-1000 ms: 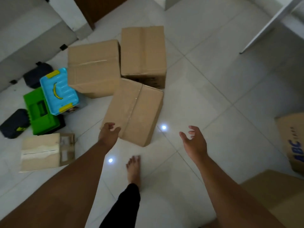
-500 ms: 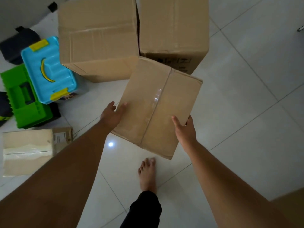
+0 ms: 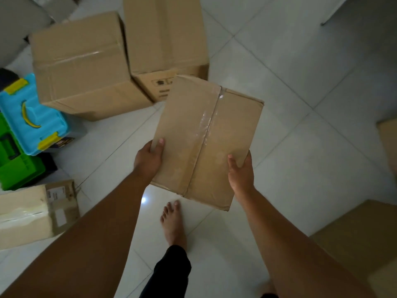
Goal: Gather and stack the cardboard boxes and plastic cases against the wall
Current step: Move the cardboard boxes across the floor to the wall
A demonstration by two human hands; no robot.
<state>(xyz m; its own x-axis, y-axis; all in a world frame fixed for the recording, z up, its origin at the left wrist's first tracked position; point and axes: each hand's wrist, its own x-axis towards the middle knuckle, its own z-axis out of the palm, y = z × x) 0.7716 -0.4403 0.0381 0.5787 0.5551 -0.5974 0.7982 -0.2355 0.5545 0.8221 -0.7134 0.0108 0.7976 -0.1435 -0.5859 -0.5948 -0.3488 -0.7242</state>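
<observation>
Head view is looking down at a white tiled floor (image 3: 300,147). The left grip (image 3: 148,160) and the right grip (image 3: 240,175) are both grasping the small cardboard box (image 3: 206,138), one on each side. Only the thumbs are showing on top. The other fingers are hiding under the box. The box is sitting in the middle of the scene, held over the floor and tilted a bit. Shiny clear tape is running down its top.

Its far corner is covering part of the far big box (image 3: 165,35), which is getting cut off by the top edge. The left big box (image 3: 79,63) is touching that one. The blue case (image 3: 32,117) with yellow clips is sitting just left of it and is covering part of the green case (image 3: 15,166). The green case is getting cut off by the left edge. A dark case (image 3: 6,76) is peeking in at the far left, too dark to make out.

A pale box (image 3: 28,214) is lying near left. Two more brown boxes are poking in at the right edge, one near (image 3: 365,239) and one farther (image 3: 388,151), both mostly cut off. A bare foot (image 3: 173,224) is standing under the held box.

Dark printed marks are showing on the far big box, but they are too blurry to read. White labels on the pale box are too small to read.
</observation>
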